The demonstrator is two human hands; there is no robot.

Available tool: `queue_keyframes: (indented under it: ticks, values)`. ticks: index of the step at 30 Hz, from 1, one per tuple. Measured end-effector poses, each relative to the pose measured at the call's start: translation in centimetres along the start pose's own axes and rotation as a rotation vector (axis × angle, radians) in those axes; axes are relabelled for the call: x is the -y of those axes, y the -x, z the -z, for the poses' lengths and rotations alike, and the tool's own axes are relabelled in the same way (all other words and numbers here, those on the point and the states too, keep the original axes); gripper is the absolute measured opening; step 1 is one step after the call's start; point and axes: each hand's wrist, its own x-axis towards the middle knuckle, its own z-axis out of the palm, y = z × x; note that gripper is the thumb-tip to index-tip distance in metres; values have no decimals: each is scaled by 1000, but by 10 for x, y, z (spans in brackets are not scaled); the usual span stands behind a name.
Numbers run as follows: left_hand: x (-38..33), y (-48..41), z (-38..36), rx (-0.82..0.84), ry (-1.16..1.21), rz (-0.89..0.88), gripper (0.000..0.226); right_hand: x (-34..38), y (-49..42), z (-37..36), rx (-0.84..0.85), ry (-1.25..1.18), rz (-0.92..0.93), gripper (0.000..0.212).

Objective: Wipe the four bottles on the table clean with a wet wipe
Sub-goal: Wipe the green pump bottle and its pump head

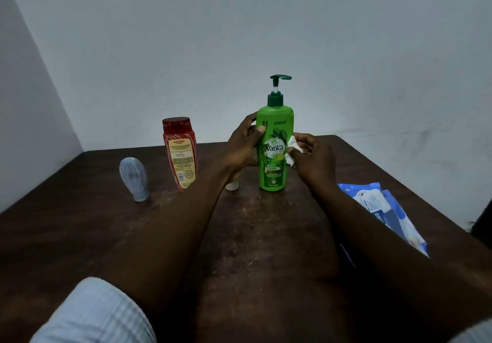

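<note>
A tall green pump bottle [274, 153] stands upright at the middle of the dark wooden table [266, 236]. My left hand [243, 145] grips its left side, thumb across the front. My right hand [312, 160] pinches a crumpled white wet wipe [292, 151] against the bottle's right side. A red bottle [181, 153] stands to the left. Further left stands a pale blue tube [134, 179] on its cap. A small white bottle [232, 185] is mostly hidden behind my left wrist.
A blue and white pack of wet wipes [383, 212] lies on the table at the right, near the edge. Grey walls close in behind and to the left of the table.
</note>
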Motion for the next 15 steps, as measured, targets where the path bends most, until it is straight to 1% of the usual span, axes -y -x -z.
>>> queue_keyframes:
  ticks: [12, 15]
  values:
    - [-2, 1, 1, 10, -33, 11, 38, 0, 0, -2, -18, -4, -4, 31]
    - [-4, 2, -1, -7, -29, 25, 41, -2, 1, -1, -8, -15, -9, 31]
